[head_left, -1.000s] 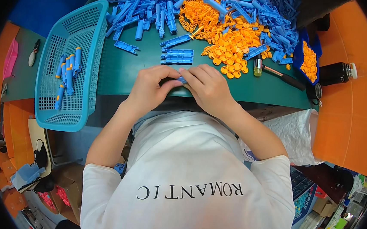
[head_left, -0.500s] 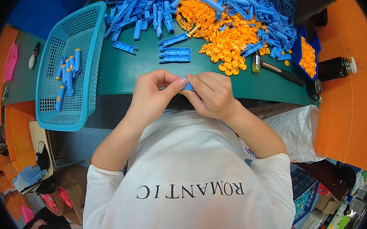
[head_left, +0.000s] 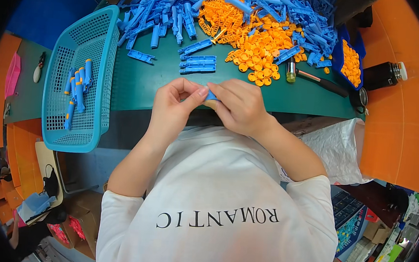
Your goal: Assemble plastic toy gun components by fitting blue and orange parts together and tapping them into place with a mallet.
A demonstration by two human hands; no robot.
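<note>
My left hand (head_left: 176,100) and my right hand (head_left: 241,106) meet over the near edge of the green table. Between their fingertips is a small blue plastic piece (head_left: 211,96), mostly covered by the fingers. Both hands are closed in a pinch on it. Just beyond them, blue half-shell pieces (head_left: 198,64) lie side by side, hollow face up. A further blue half-shell (head_left: 195,46) lies slanted behind these, by a gold-coloured pin (head_left: 219,35). Off to the left sits one loose blue shell (head_left: 141,56).
A turquoise basket (head_left: 106,81) at the left holds several blue-and-orange assembled pieces (head_left: 79,86). Heaps of blue shells (head_left: 179,15) and orange caps (head_left: 262,56) cover the far side. A hammer (head_left: 321,82), a black bottle (head_left: 383,76) and a blue bin (head_left: 341,55) stand right.
My fingers have shifted slightly around the blue piece, and both hands stay together. The whole view has moved a little. At lower left, another person has changed position.
</note>
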